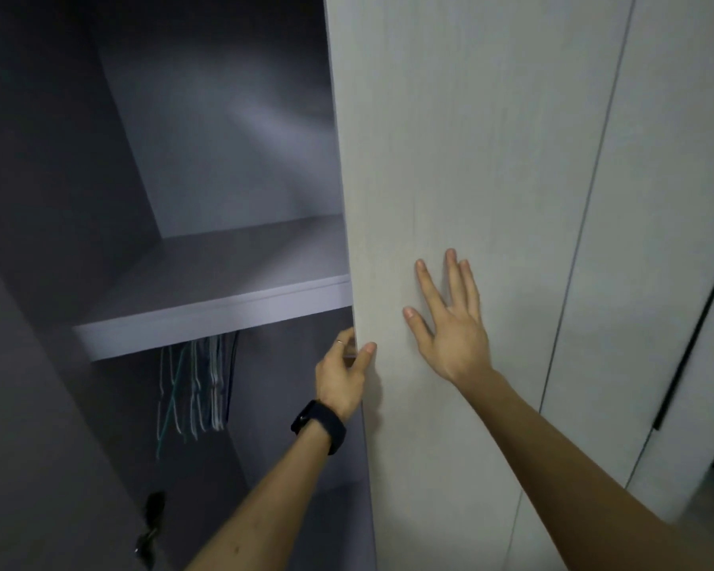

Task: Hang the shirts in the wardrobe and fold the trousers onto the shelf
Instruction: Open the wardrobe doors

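Landmark: the pale wood-grain wardrobe door (450, 158), standing open edge-on through the middle of the view.
Left hand (341, 375): at the door's free left edge, below mid-height; the fingers curl round behind the edge and the thumb lies on the front face, so it grips the door.
Right hand (450, 323): just right of that edge, flat on the door's front face with fingers straight and spread, holding nothing.
Black wristband (320, 424): on the left wrist, just left of the door's edge.
Thin ring (339, 342): on a finger of the left hand, against the door's edge.
Flat grey wardrobe shelf (207, 282): inside the dim cabinet left of the door, its right end meeting the door's edge just above the left hand.
Striped hanging shirts (196, 389): left of the door and directly under the shelf, a tight bunch of blue, white and green stripes; blur makes it hard to count them.
Neighbouring pale panel (656, 199): right of the door, parted from it by a thin dark seam.
Long black bar handle (693, 335): on the far right, well apart from the door.
Small dark object (151, 525): low and far left of the door, possibly a latch or key; too blurred to tell.
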